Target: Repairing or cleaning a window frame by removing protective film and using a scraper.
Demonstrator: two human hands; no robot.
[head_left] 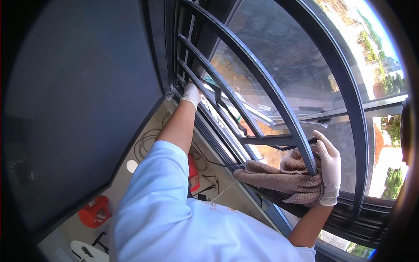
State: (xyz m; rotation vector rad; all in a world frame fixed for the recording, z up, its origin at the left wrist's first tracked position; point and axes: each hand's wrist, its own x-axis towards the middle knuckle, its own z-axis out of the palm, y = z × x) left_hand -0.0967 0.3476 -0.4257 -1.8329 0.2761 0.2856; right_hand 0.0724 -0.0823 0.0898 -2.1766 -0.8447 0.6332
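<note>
My left hand (191, 94), in a white glove, reaches between dark metal bars (231, 95) at the window's inner side. Its fingers are hidden behind a bar and the frame. My right hand (330, 168), also gloved in white, closes around a brown towel (283, 182) at the lower end of a curved bar (279, 98). The towel hangs bunched over the lower rail. A thin dark piece lies by that hand's fingertips, its kind unclear. Between my hands, a black strap-like strip (222, 102) hangs behind the bars.
A tilted glass sash (279, 56) stands beyond the bars, with ground and greenery far below outside. At left is a large dark panel (87, 100). On the floor are a red plastic stool (94, 212), a coiled cable (146, 142) and a white object with dark slots (87, 252).
</note>
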